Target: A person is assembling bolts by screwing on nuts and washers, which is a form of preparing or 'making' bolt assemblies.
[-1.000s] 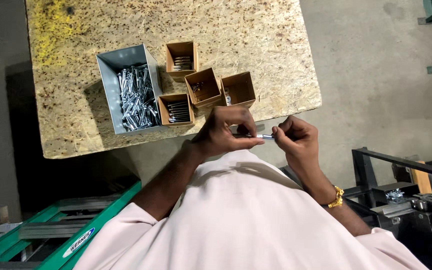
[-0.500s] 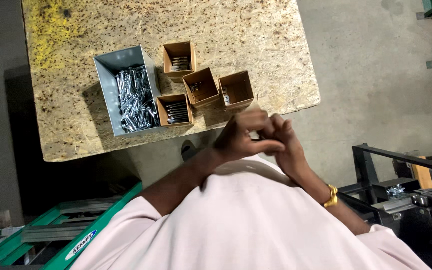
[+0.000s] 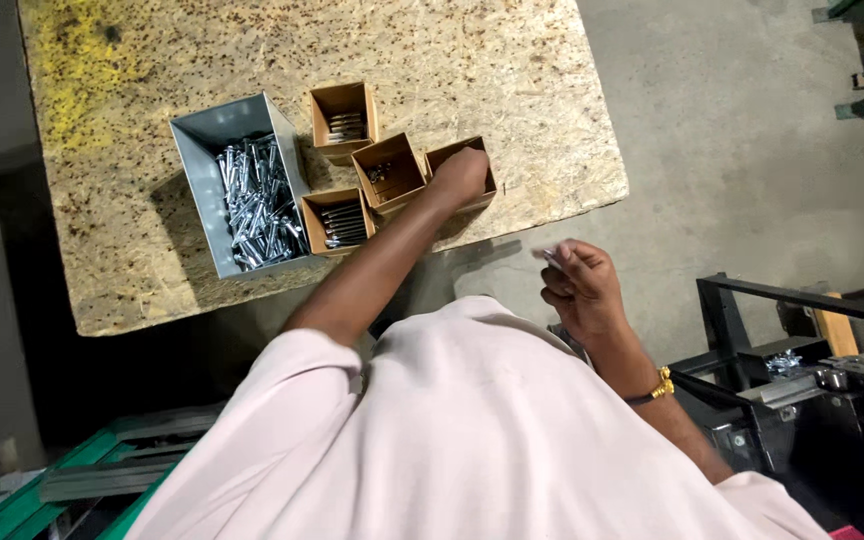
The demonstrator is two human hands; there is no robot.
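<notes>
My left hand (image 3: 460,172) reaches forward into the rightmost small brown cardboard box (image 3: 472,160) on the board table (image 3: 512,90); its fingers are down inside and I cannot see what they touch. My right hand (image 3: 580,287) stays near my chest, off the table's edge, pinching a small silvery bolt (image 3: 549,255) between thumb and fingers. Three other small brown boxes (image 3: 389,172) hold dark screws. A grey metal bin (image 3: 242,190) full of shiny bolts stands to their left.
The board table has a yellow-stained patch (image 3: 92,70) at its far left. Grey concrete floor (image 3: 752,150) lies to the right. A black metal frame with hardware (image 3: 802,360) stands at lower right, green metal rails (image 3: 62,480) at lower left.
The hands were together in front of my chest working on a bolt. Now the left hand has gone forward into the rightmost box, and the right hand stays back with the bolt.
</notes>
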